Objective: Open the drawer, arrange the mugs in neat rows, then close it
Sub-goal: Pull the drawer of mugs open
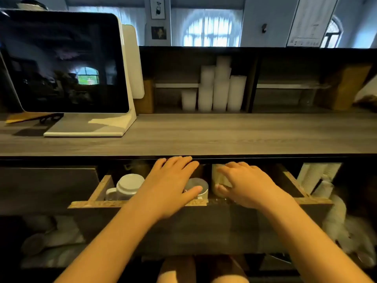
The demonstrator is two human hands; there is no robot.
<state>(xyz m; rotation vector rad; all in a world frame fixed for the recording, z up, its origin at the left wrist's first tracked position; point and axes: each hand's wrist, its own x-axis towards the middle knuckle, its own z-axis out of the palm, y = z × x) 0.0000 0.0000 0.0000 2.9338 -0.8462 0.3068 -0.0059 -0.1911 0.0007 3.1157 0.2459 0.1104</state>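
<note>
- The drawer (142,203) stands open toward the viewer, under a grey counter (224,135)
- The left hand (169,180) lies flat, fingers straight, thumb touching the grey mug (202,183) beneath it
- The right hand (244,184) curls round the cream mug (217,177), just left of its palm
- The white mug (127,185) stands apart at left, nearer the left hand
</note>
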